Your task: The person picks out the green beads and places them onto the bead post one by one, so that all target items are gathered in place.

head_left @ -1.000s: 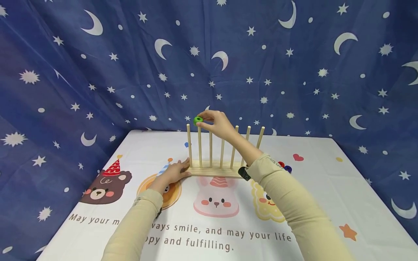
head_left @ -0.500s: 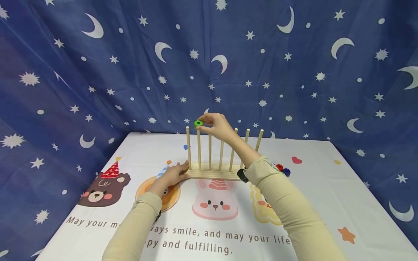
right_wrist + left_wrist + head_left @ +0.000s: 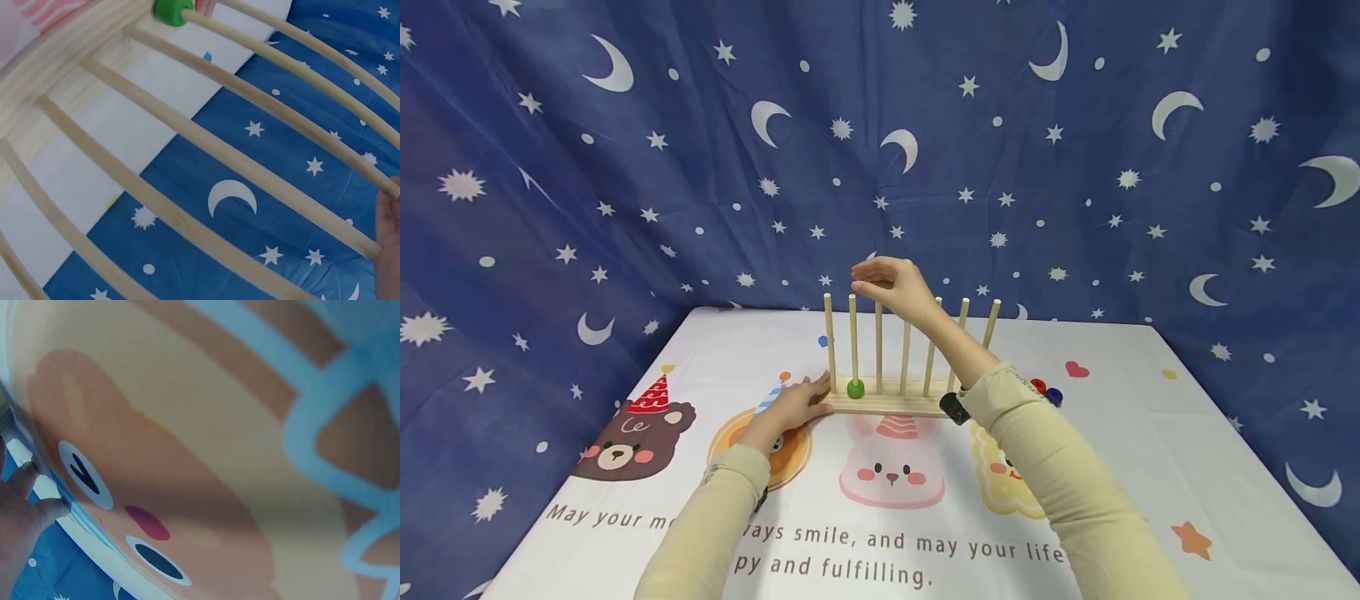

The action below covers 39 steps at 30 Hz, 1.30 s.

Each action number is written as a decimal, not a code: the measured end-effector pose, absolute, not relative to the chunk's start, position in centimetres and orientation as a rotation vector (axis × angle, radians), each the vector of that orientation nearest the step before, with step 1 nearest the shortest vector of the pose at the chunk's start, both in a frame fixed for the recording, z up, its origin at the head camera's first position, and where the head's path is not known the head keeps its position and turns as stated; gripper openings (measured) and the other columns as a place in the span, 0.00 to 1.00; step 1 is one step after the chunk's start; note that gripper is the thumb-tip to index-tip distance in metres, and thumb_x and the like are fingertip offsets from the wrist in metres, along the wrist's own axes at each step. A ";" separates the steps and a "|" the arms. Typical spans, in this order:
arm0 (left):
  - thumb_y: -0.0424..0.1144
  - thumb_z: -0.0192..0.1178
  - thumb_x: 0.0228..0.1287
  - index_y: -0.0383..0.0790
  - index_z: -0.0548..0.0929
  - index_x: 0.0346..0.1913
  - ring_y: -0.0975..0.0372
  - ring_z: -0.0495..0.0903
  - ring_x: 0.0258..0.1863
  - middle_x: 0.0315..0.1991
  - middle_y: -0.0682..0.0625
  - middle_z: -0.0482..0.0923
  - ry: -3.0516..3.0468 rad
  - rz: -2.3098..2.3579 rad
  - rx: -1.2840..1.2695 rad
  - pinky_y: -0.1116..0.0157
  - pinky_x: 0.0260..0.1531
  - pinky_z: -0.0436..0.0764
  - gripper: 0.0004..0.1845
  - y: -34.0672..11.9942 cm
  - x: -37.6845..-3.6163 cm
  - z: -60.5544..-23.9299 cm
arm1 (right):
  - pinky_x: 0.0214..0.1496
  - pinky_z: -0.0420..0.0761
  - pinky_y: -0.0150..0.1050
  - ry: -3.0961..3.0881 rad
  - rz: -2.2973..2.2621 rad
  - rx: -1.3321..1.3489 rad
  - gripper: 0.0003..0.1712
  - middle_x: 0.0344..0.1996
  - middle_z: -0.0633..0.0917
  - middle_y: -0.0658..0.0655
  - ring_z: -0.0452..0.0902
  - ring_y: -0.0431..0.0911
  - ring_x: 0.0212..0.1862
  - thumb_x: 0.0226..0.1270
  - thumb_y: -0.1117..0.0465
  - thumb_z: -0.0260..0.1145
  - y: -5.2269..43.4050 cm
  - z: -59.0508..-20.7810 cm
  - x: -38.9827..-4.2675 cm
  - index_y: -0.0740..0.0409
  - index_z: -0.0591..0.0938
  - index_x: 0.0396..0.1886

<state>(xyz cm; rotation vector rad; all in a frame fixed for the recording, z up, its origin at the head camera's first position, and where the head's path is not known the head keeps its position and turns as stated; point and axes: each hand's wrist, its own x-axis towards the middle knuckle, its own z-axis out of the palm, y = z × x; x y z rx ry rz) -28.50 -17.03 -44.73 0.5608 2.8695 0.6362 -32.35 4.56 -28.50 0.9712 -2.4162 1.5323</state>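
Note:
A wooden peg rack (image 3: 887, 404) with several upright rods stands on the white tablecloth. A green bead (image 3: 855, 388) sits at the foot of its second rod from the left; the right wrist view also shows this green bead (image 3: 170, 11) against the base. My left hand (image 3: 797, 403) holds the left end of the base, thumb in front and fingers toward the back. Above the rods, my right hand (image 3: 897, 289) has thumb and fingers apart with nothing between them, the fingertips just over the second rod. Part of the rack is hidden behind my right arm.
A red bead (image 3: 1038, 386) and a dark blue bead (image 3: 1054, 397) lie on the cloth right of the rack, partly behind my right sleeve. A blue curtain (image 3: 1000, 167) with moons and stars hangs behind the table.
My right hand has let go of the green bead, which has dropped from the top of the second rod to the base. My left hand stays at the rack's left end.

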 end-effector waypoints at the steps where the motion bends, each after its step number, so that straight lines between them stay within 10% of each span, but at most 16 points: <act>1: 0.47 0.54 0.59 0.41 0.62 0.63 0.39 0.53 0.62 0.67 0.45 0.52 2.866 0.640 0.559 0.37 0.58 0.49 0.31 -17.0 -28.5 -44.8 | 0.49 0.77 0.34 -2.398 1.567 0.976 0.18 0.46 0.80 0.62 0.78 0.47 0.48 0.59 0.61 0.61 4.6 -28.4 -32.0 0.64 0.77 0.48; 39: 0.43 0.54 0.60 0.35 0.63 0.62 0.35 0.53 0.60 0.66 0.39 0.53 2.854 0.667 0.643 0.34 0.54 0.51 0.29 -17.1 -28.3 -44.7 | 0.55 0.72 0.48 -2.295 1.576 0.899 0.14 0.45 0.79 0.67 0.74 0.57 0.50 0.58 0.71 0.58 12.0 -30.4 -23.5 0.71 0.75 0.45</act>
